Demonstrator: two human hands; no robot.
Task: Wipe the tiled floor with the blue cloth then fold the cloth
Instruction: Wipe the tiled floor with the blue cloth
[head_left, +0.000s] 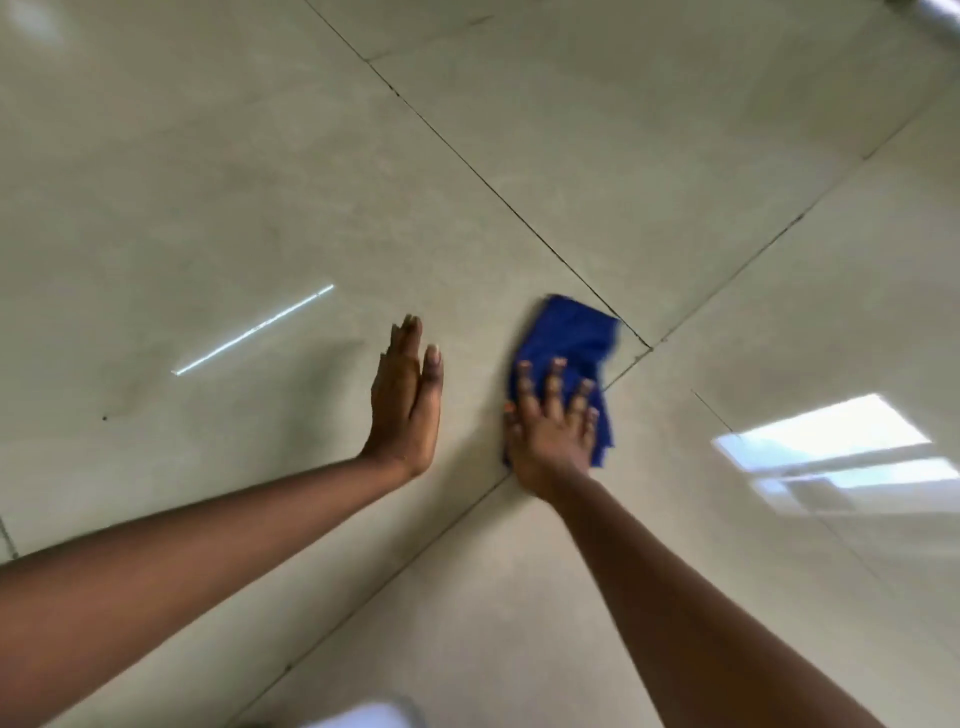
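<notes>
Pale, glossy tiled floor (260, 182) filling the whole view, crossed by dark grout lines that meet just right of centre. Bright window reflection (831, 447) on the tiles at the right; thin streak of reflected light (254, 329) on the left.

Two bare forearms reaching in from the near edge, one from the near left, one from the near right.

Blue cloth (571, 332) crumpled on the floor just right of centre, beside the grout crossing, its far end close to the junction and its near end under the right hand. Not folded; bunched and uneven at the edges, slightly blurred.

Right hand (550, 441) pressed flat, palm down, on the near part of the cloth, fingers (556, 379) spread apart and lying on the fabric, not curled around it.

Left hand (405, 410) just left of the cloth, apart from it, turned on edge with fingers (408, 343) straight and held together, thumb alongside. Contact with the floor not clear.

Small dark speck (105, 418) on the tile at the far left.
</notes>
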